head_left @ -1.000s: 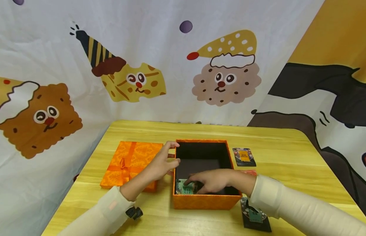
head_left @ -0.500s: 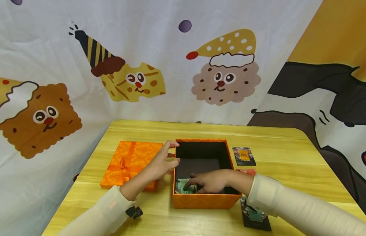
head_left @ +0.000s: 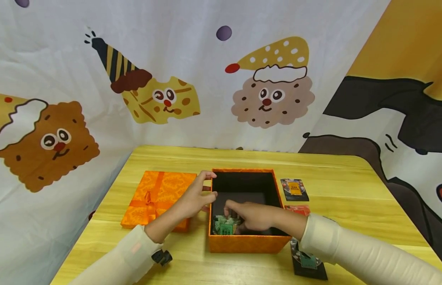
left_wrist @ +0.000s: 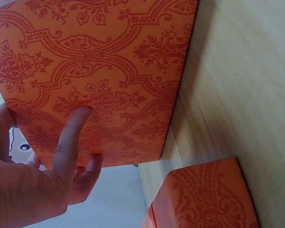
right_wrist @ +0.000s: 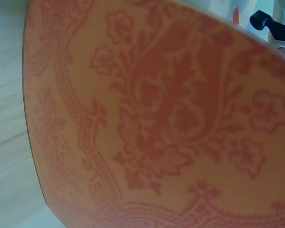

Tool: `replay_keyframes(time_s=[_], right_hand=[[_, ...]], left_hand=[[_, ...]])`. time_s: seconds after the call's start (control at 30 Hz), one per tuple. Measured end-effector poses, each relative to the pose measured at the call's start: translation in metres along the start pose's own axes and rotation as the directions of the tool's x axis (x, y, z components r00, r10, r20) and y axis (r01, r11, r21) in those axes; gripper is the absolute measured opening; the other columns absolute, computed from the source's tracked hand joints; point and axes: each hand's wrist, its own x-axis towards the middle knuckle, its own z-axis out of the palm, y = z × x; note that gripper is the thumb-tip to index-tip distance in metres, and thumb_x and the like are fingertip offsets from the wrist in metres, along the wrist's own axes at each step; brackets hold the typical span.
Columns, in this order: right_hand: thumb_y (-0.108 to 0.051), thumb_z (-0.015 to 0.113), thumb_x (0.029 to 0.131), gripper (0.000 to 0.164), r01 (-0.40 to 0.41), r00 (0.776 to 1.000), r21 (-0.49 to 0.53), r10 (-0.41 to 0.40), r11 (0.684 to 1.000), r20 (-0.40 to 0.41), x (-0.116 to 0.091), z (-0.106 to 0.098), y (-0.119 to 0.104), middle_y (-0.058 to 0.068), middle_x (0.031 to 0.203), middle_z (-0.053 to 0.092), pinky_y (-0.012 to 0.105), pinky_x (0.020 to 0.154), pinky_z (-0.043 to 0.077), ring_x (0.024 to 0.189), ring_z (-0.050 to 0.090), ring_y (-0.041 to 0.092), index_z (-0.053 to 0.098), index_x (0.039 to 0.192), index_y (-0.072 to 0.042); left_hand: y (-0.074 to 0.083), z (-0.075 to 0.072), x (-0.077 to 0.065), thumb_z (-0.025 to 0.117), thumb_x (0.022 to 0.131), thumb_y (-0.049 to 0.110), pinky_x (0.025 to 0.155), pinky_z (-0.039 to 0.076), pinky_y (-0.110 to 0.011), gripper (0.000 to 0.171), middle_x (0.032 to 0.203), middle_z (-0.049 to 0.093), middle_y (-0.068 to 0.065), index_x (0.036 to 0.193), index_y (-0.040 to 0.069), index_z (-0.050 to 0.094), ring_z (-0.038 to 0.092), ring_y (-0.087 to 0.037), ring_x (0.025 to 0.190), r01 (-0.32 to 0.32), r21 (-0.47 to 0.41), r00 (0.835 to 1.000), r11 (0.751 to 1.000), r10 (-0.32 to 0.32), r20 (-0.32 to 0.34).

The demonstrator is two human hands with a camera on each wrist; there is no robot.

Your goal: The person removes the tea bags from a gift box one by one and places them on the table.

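An orange patterned box (head_left: 249, 244), black inside, stands uncovered on the table. My left hand (head_left: 196, 198) grips its left wall, with fingertips over the rim and other fingers against the outside. In the left wrist view, those fingers (left_wrist: 72, 137) touch the orange side. My right hand (head_left: 254, 215) reaches inside the box. Its index finger bends down at the back edge of a small shiny packet with a green label (head_left: 226, 229), and the thumb lies by its right edge. The packet is in the front left corner. The right wrist view shows the box's outer wall (right_wrist: 156, 118), which hides the hand.
Left of the box lies its orange lid (head_left: 149, 194) with a ribbon bow. On the right are a dark packet with an orange label (head_left: 294, 189), a red packet (head_left: 298, 209) partly behind the arm, and a dark packet with a green label (head_left: 309, 262). A printed cloth hangs behind the table (head_left: 171, 156).
My right hand's index finger has drawn back from over the green-labelled packet to its far edge and bent more. The packet has shifted slightly and looks more rumpled. My left hand stays put.
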Motion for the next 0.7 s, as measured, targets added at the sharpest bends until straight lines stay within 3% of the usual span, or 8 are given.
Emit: replay_keyframes(time_s=[0.13,0.3,0.43,0.57,0.7], right_hand=[[-0.010,0.076,0.093,0.037,-0.001,1.000,0.052,0.002,0.999,-0.012,-0.0008,-0.0010,-0.0008,-0.003,0.096,0.062,0.025,0.077,0.051,0.089,0.059,0.009,0.047,0.116,-0.013],[-0.011,0.072,0.096,0.010,0.000,0.999,0.053,0.002,0.999,-0.045,-0.0001,-0.0036,0.0006,-0.008,0.088,0.059,0.024,0.070,0.046,0.077,0.051,0.006,0.063,0.099,-0.015],[-0.010,0.063,0.101,0.002,-0.025,0.995,0.189,0.043,0.982,-0.089,-0.0007,-0.0038,0.0000,-0.003,0.086,0.054,0.027,0.067,0.043,0.072,0.048,0.010,0.061,0.101,-0.012],[-0.009,0.059,0.102,0.017,-0.041,0.988,0.316,0.086,0.948,-0.129,-0.0027,-0.0041,-0.0018,0.005,0.098,0.056,0.032,0.069,0.045,0.074,0.049,0.015,0.056,0.119,-0.009],[-0.006,0.067,0.098,0.032,-0.037,0.989,0.363,0.087,0.931,-0.122,-0.0045,-0.0054,-0.0035,0.009,0.120,0.059,0.036,0.077,0.051,0.088,0.056,0.019,0.057,0.128,-0.012]], left_hand=[[-0.0007,-0.0001,0.0006,0.067,0.098,0.010,0.060,0.061,-0.042,0.054,0.158,0.033,-0.014,0.145,0.013,0.041,0.051,-0.044,0.131,-0.001,-0.001,1.000,1.000,0.001,0.003],[-0.0009,-0.0001,0.0013,0.067,0.098,0.009,0.061,0.062,-0.044,0.053,0.157,0.033,-0.014,0.144,0.013,0.042,0.052,-0.044,0.130,0.000,-0.005,1.000,1.000,0.000,-0.001],[-0.0005,0.0001,0.0013,0.066,0.098,0.008,0.060,0.062,-0.044,0.052,0.157,0.033,-0.014,0.143,0.014,0.042,0.052,-0.044,0.130,-0.001,-0.009,1.000,1.000,0.001,-0.002],[-0.0001,0.0005,0.0012,0.067,0.098,0.007,0.060,0.062,-0.044,0.051,0.156,0.034,-0.015,0.142,0.017,0.043,0.052,-0.044,0.130,0.002,-0.005,1.000,1.000,-0.002,-0.008],[0.0002,0.0011,0.0011,0.067,0.097,0.006,0.061,0.062,-0.045,0.051,0.156,0.034,-0.015,0.141,0.017,0.043,0.052,-0.044,0.129,0.007,0.002,1.000,1.000,-0.007,-0.015]])
